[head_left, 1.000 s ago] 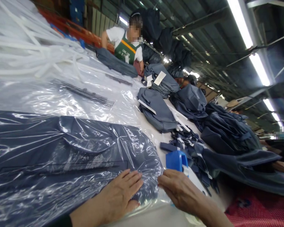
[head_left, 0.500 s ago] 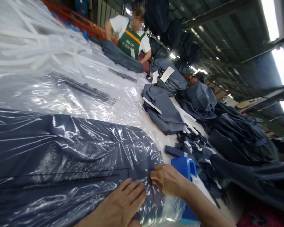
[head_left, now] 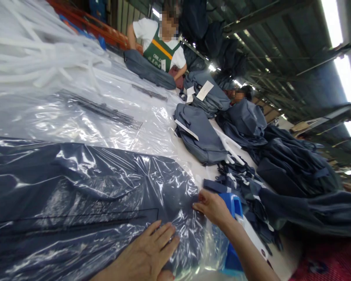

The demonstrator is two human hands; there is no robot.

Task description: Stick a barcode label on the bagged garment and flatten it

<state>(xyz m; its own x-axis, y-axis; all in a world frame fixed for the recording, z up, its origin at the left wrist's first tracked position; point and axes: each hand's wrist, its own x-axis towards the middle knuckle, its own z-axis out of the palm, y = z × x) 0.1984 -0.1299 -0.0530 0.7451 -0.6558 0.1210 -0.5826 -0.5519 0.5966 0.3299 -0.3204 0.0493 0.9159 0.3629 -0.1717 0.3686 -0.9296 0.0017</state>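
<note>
A dark navy backpack [head_left: 99, 203] lies flat inside a clear plastic bag [head_left: 178, 195] in the lower left. My left hand [head_left: 152, 248] rests palm down on the wrapped surface, its fingers stretched and slightly spread. At the right end of the bag, my right hand [head_left: 212, 205] is closed in a pinch on the plastic near its edge. Loose clear film spreads below that hand, over part of a blue holder [head_left: 234, 205].
Behind lie clear plastic bags [head_left: 111, 136] and white strips [head_left: 52, 58]. To the right are a grey-blue backpack [head_left: 200, 134] with a white tag, dark straps [head_left: 240, 177] and several piled backpacks [head_left: 295, 164]. A co-worker in a green apron [head_left: 158, 50] handles a bag across the table.
My right hand has shifted slightly up and to the right along the bag's end, still pinching. My left hand stays flat in nearly the same place. More red material shows at lower right.
</note>
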